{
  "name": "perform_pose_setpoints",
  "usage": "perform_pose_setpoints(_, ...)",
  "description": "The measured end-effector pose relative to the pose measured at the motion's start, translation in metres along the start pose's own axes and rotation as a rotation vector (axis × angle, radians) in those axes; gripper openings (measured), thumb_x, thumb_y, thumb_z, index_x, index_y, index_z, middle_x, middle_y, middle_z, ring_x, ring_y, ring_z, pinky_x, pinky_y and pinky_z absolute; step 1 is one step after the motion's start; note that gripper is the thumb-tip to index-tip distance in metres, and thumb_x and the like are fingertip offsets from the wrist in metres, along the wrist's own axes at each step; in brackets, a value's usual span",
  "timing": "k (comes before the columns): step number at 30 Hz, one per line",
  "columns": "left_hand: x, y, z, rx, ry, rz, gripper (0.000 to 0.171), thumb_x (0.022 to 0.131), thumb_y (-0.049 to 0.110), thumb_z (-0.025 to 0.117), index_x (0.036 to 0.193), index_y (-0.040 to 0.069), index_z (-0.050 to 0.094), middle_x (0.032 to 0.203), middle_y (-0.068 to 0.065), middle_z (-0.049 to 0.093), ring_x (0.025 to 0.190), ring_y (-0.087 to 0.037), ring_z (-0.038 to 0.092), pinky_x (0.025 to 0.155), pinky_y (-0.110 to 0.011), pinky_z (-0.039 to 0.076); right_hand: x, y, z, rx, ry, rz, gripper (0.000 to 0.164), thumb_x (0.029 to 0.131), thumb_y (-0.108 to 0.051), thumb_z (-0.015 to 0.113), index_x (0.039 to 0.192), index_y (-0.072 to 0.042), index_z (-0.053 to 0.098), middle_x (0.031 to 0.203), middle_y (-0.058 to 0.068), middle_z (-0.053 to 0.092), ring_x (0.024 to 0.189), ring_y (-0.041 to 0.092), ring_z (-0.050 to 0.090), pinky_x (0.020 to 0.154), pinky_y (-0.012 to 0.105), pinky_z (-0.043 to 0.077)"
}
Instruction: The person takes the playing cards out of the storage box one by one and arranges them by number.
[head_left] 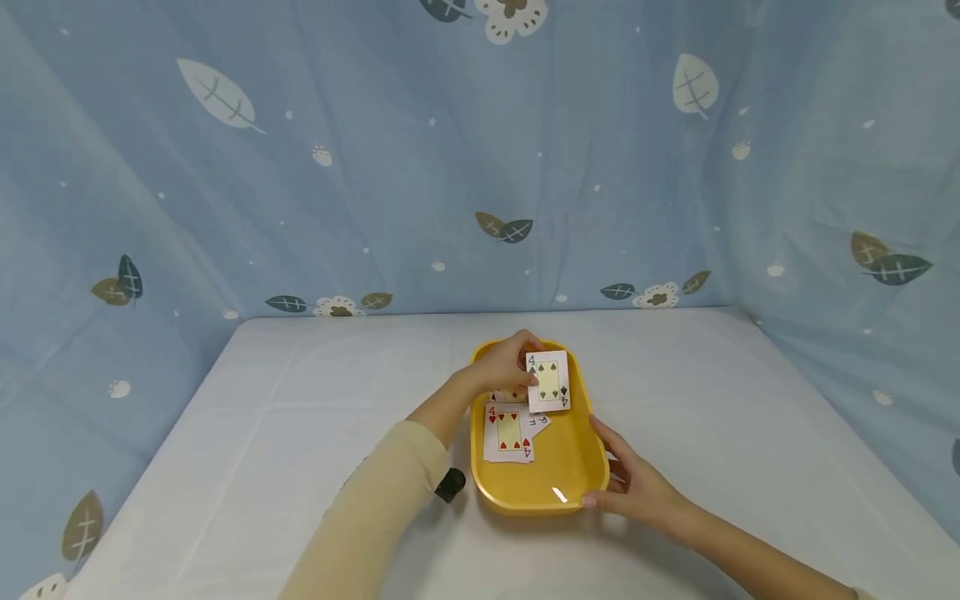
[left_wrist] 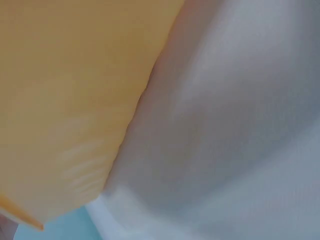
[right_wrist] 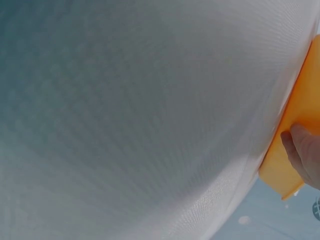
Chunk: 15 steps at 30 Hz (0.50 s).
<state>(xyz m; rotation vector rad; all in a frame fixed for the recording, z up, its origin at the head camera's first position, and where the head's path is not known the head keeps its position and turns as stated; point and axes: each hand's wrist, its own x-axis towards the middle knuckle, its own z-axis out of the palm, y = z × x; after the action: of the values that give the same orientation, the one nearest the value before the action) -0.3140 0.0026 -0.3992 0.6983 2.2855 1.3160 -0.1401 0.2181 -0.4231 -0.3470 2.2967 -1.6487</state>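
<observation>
The left hand pinched the four of spades beyond the four of hearts; the right hand gripped the yellow tray's near-right corner.

we've got a smooth, kinda glossy plastic tray, smooth-looking paper playing cards, a matt white tablecloth with a fine weave; soft, lightly creased matt backdrop cloth, plus a matt fabric sleeve
</observation>
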Motion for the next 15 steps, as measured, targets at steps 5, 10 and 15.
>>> perform_pose_setpoints(5, -0.001, 0.002, -0.005, -0.012, 0.001, 0.049, 0.050, 0.085, -0.001, 0.066, 0.128, 0.013, 0.046, 0.102, -0.010, 0.056, 0.082, -0.022, 0.061, 0.067, -0.035, 0.057, 0.000, 0.000, -0.001, -0.005, -0.006, -0.007, 0.097, 0.081, -0.012, 0.075, 0.152, -0.007, 0.009, 0.152, 0.029, 0.010, 0.124, 0.048, 0.043, 0.093, 0.029, 0.047)
perform_pose_setpoints(10, -0.004, 0.009, -0.012, 0.009, 0.022, 0.069, 0.050, 0.085, 0.002, 0.068, 0.129, 0.016, 0.049, 0.103, -0.009, 0.058, 0.084, -0.017, 0.060, 0.068, -0.031, 0.056, 0.000, 0.000, -0.001, -0.020, -0.007, -0.018, 0.097, 0.081, -0.012, 0.075, 0.151, -0.006, 0.009, 0.151, 0.030, 0.012, 0.123, 0.048, 0.043, 0.093, 0.030, 0.048)
perform_pose_setpoints(15, -0.008, 0.015, -0.019, -0.033, 0.052, 0.057, 0.051, 0.085, 0.000, 0.067, 0.131, 0.016, 0.050, 0.101, -0.011, 0.056, 0.084, -0.019, 0.061, 0.074, -0.038, 0.057, 0.000, 0.000, 0.000, -0.024, -0.001, 0.002, 0.097, 0.081, -0.015, 0.075, 0.152, -0.008, 0.010, 0.151, 0.028, 0.013, 0.124, 0.046, 0.044, 0.093, 0.029, 0.048)
